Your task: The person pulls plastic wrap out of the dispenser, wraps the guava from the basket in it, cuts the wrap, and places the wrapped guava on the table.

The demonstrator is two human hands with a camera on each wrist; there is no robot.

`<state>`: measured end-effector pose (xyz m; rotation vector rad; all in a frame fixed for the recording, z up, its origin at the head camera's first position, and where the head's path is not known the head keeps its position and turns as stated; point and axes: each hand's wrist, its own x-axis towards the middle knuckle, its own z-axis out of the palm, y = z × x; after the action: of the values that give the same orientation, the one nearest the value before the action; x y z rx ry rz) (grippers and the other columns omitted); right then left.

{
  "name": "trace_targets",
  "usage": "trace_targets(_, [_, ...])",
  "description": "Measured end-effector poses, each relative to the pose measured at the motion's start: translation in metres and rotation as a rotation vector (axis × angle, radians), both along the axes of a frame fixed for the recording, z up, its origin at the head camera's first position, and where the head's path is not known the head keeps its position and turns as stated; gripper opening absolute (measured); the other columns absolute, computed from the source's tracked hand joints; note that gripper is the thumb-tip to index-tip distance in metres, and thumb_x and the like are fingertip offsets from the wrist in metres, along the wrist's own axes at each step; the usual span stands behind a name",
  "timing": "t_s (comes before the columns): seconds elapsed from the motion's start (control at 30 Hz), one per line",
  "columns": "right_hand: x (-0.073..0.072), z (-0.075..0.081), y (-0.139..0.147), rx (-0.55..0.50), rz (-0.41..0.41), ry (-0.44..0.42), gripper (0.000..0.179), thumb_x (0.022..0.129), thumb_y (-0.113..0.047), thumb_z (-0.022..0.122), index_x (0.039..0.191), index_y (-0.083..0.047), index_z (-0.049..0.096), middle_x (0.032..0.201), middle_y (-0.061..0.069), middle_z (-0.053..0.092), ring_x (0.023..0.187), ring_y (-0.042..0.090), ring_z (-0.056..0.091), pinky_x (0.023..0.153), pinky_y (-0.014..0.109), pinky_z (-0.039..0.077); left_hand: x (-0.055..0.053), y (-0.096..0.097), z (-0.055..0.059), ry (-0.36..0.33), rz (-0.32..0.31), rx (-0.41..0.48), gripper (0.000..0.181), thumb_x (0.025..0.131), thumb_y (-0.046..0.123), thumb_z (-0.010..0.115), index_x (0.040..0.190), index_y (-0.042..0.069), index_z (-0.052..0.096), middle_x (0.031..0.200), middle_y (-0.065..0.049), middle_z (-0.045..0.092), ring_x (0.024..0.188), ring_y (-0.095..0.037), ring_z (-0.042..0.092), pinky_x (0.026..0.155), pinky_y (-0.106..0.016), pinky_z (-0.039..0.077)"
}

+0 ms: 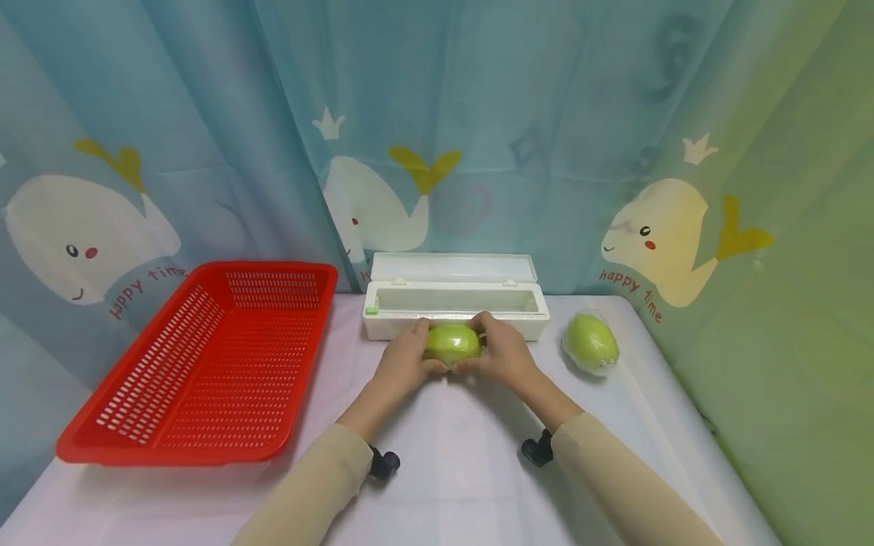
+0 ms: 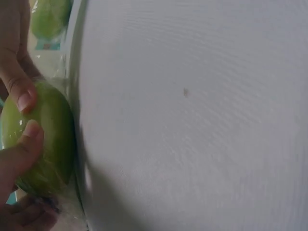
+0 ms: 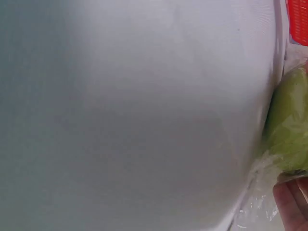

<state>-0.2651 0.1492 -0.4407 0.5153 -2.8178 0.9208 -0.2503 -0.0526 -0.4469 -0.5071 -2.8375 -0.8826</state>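
Note:
A green fruit (image 1: 452, 343) in clear plastic film is held between both hands, just in front of a white cling film dispenser (image 1: 396, 326). My left hand (image 1: 403, 356) grips its left end, thumb on the near side. My right hand (image 1: 504, 353) holds the other end, fingers curled round it. In the left wrist view both thumbs press on the wrapped fruit (image 2: 55, 125). Loose film (image 3: 260, 192) bunches at the fruit's end near the right fingers in the right wrist view. The fruit's underside is hidden.
The dispenser's lid (image 1: 454, 268) stands raised at the back. A second film-wrapped green fruit (image 1: 591, 343) lies to the right. On the left is a red perforated basket (image 1: 300, 402). A whale-print curtain (image 1: 478, 152) hangs behind the white-covered table (image 1: 464, 485).

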Motion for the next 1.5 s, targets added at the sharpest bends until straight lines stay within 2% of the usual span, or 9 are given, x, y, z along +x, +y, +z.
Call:
trace_targets(0.17, [-0.003,0.000,0.002,-0.079,-0.029,-0.059,0.069,0.056,-0.038,0.097,0.111,-0.013,0.064,0.105,0.003,0.072,0.094,0.020,0.071,0.083,0.037,0.056,-0.003,-0.003,-0.001,-0.012,-0.015,0.060,0.072,0.076,0.031,0.083,0.137,0.009,0.051,0.124,-0.014,0.063,0.114,-0.032,0.060,0.096,-0.047,0.048])
trace_targets(0.4, [-0.009,0.004,0.003,-0.100,-0.029,-0.091,0.066,0.062,-0.037,0.095,0.115,-0.009,0.066,0.106,0.006,0.073,0.095,0.022,0.071,0.083,0.038,0.056,-0.007,-0.004,0.000,-0.043,0.001,0.138,0.065,0.076,0.032,0.082,0.133,0.012,0.057,0.125,-0.009,0.066,0.117,-0.027,0.059,0.100,-0.045,0.045])
trace_targets(0.53, [-0.010,0.004,0.001,-0.105,-0.023,-0.109,0.067,0.064,-0.036,0.094,0.117,-0.007,0.066,0.107,0.008,0.074,0.096,0.022,0.071,0.083,0.038,0.056,-0.006,-0.004,0.000,-0.092,0.036,0.193,0.067,0.076,0.030,0.083,0.133,0.006,0.056,0.126,-0.013,0.065,0.117,-0.029,0.059,0.101,-0.046,0.045])
trace_targets(0.63, [-0.011,0.004,0.000,-0.105,-0.026,-0.117,0.068,0.065,-0.037,0.093,0.119,-0.006,0.066,0.108,0.008,0.074,0.096,0.022,0.071,0.084,0.037,0.056,-0.005,-0.005,0.001,-0.096,0.053,0.210,0.066,0.077,0.027,0.084,0.131,0.002,0.055,0.125,-0.016,0.064,0.115,-0.031,0.059,0.100,-0.047,0.045])
trace_targets(0.73, [-0.010,0.006,-0.001,-0.109,-0.033,-0.123,0.067,0.066,-0.036,0.093,0.119,-0.006,0.066,0.106,0.008,0.074,0.095,0.022,0.071,0.082,0.037,0.056,-0.005,-0.005,0.004,-0.089,0.052,0.203,0.063,0.076,0.026,0.084,0.128,0.002,0.058,0.120,-0.015,0.066,0.110,-0.029,0.060,0.097,-0.046,0.046])
trace_targets(0.93, [-0.007,0.007,0.000,-0.110,-0.049,-0.171,0.063,0.068,-0.036,0.092,0.118,-0.008,0.067,0.101,0.006,0.074,0.093,0.019,0.070,0.077,0.034,0.055,-0.002,-0.005,0.008,-0.123,0.047,0.163,0.054,0.077,0.026,0.084,0.118,0.000,0.062,0.110,-0.012,0.069,0.098,-0.025,0.060,0.088,-0.045,0.048])
trace_targets(1.13, [-0.005,0.010,-0.003,-0.062,-0.059,-0.187,0.062,0.069,-0.038,0.091,0.120,-0.009,0.069,0.101,0.005,0.075,0.092,0.018,0.070,0.078,0.035,0.054,-0.001,-0.007,0.010,-0.141,0.041,0.159,0.049,0.078,0.026,0.084,0.116,0.002,0.064,0.109,-0.011,0.068,0.098,-0.025,0.059,0.090,-0.045,0.047])
trace_targets(1.3, [-0.010,0.015,-0.007,-0.027,-0.077,-0.201,0.062,0.070,-0.042,0.089,0.119,-0.010,0.070,0.098,0.003,0.075,0.090,0.018,0.067,0.079,0.038,0.052,-0.008,-0.011,0.012,-0.161,0.017,0.172,0.044,0.079,0.026,0.082,0.114,0.004,0.067,0.109,-0.009,0.067,0.099,-0.024,0.057,0.091,-0.044,0.046])
trace_targets(1.5, [-0.010,0.013,-0.007,-0.033,-0.112,-0.240,0.064,0.069,-0.045,0.089,0.120,-0.011,0.071,0.099,0.003,0.075,0.091,0.017,0.067,0.079,0.037,0.052,-0.014,-0.012,0.016,-0.230,-0.017,0.146,0.038,0.081,0.027,0.081,0.111,0.005,0.070,0.100,-0.006,0.066,0.092,-0.020,0.055,0.087,-0.041,0.046])
